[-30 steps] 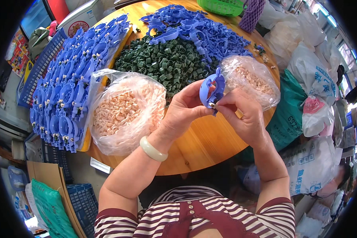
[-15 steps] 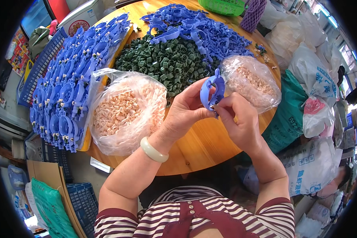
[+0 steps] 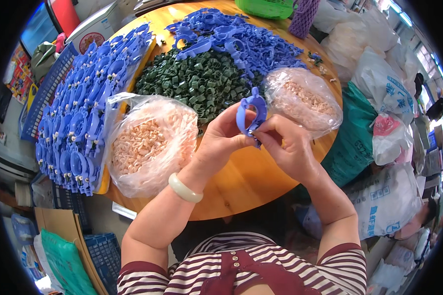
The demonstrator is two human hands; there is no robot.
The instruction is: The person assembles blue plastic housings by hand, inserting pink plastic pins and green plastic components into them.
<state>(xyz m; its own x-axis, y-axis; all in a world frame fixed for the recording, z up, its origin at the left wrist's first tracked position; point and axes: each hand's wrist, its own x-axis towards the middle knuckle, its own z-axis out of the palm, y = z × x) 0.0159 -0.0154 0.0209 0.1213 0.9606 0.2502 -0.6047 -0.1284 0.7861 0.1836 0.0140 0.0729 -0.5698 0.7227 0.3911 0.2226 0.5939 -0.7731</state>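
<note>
Above the round wooden table [image 3: 241, 189], my left hand [image 3: 225, 135] is closed on a blue ring-shaped plastic part [image 3: 242, 120], which it holds upright. My right hand [image 3: 283, 142] pinches at the lower end of that same part, thumb and forefinger together; a tiny light piece shows at the fingertips, too small to name. Behind the hands lies a heap of dark green plastic clips [image 3: 194, 81]. Clear bags of small cream-coloured pieces flank the hands: one bag [image 3: 147, 147] on the left, another [image 3: 302, 101] on the right.
A yellow-edged board at the left carries rows of blue parts [image 3: 76, 123] with small pieces fitted. Farther back lies a pile of blue parts [image 3: 231, 34], near a green basket [image 3: 266, 7] and a purple woven holder [image 3: 304, 19]. Stuffed plastic bags [image 3: 384, 196] crowd the right side.
The whole view has shifted slightly, with the table's contents now a little farther left. Both hands keep their hold at the blue part, and the fingers have barely changed.
</note>
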